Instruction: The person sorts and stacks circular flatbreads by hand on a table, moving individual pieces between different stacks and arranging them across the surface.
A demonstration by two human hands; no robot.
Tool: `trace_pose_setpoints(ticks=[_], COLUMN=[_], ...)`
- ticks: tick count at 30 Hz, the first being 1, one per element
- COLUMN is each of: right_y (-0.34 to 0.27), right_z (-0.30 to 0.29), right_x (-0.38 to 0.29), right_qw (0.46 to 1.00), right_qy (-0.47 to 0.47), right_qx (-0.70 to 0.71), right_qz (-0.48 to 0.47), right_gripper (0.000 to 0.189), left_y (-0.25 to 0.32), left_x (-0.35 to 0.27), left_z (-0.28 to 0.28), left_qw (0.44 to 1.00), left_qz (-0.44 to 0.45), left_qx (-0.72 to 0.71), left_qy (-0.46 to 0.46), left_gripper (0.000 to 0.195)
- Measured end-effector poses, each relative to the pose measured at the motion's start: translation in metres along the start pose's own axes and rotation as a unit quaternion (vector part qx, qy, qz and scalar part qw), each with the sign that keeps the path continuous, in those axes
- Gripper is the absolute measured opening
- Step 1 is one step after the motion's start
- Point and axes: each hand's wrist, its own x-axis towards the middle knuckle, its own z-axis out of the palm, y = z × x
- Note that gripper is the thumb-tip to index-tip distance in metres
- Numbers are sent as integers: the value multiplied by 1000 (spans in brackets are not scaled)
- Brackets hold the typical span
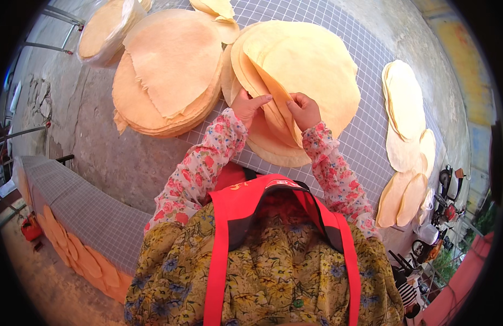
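Thin round tan sheets, perhaps flatbread or wrappers, lie in a wide stack on a grey checked tablecloth. At the near left edge of this stack, my left hand grips the edges of several sheets between thumb and fingers. My right hand, just beside it, pinches the edge of a lifted sheet that curls up from the stack. The undersides of both hands' fingers are partly hidden by the sheets. Left of my hands sits another thick stack, with a ragged-edged sheet on top.
A plastic bag with round sheets is at the upper left. Overlapping oval-looking sheets lie along the table's right side. A second checked table with sheets stands lower left. Motorcycles and a person in stripes are lower right.
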Motion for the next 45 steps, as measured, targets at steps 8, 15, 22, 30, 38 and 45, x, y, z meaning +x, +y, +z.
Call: trace_pose_setpoints(ticks=[8,15,22,30,38,45], right_y=[-15,-61,-140,80,75,-27], right_z=[30,-80,-332,-407,-257,-31], right_x=[-8,38,-81,-298,-180,-46], right_qw=[921,1000,913,779,815,919], right_qy=[48,-10,208,540,501,18], right_qx=[-330,-7,299,317,-289,-293], right_qz=[-201,3,-184,-34,37,-264], right_gripper=[19,24,25,44,58,71], left_y=[-16,-7,-6,8,10,-11], left_x=[22,12,11,-1,-16,-3], left_z=[-12,-5,-19,-55,-13,4], left_qw=[987,986,989,986,992,999], left_qz=[-37,-46,-72,-106,-34,7], left_qx=[76,48,31,-132,-112,44], left_qy=[135,155,128,-3,-38,-3], left_gripper=[32,47,44,34,55,56])
